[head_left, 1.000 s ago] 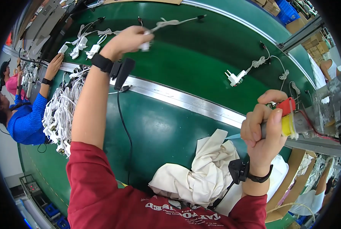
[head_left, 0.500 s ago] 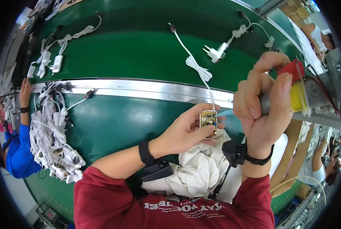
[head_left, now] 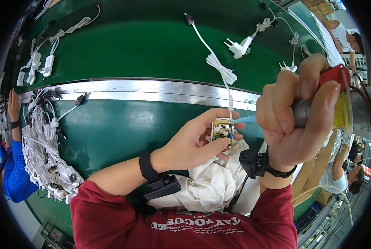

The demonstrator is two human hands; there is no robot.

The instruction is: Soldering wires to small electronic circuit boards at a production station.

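My left hand (head_left: pixel 198 139) is closed around a small circuit board (head_left: pixel 222 132) in a white housing, its parts facing up and my thumb on its lower part. From the board's top a white cord (head_left: pixel 220 70), bundled midway, runs up over the metal rail to a dark connector. My right hand (head_left: pixel 295 112) is wrapped round a glue dispenser (head_left: pixel 302 113) with a grey barrel, a red piece on top and yellow wrapping. Its light-blue tapered nozzle (head_left: pixel 246 119) reaches the board's upper edge; whether the tip touches cannot be seen. Each wrist carries a black strapped device.
A heap of white corded adapters (head_left: pixel 52 149) lies at left. On the green belt beyond the metal rail (head_left: pixel 127 89) are more plug adapters (head_left: pixel 239 47). White cloth (head_left: pixel 212 186) covers my lap. A blue-sleeved person (head_left: pixel 19 170) works at left; others sit at right.
The adapters on the far belt have shifted slightly. My view has moved a little; the left hand still holds the board, and the dispenser's nozzle stays at its upper end.
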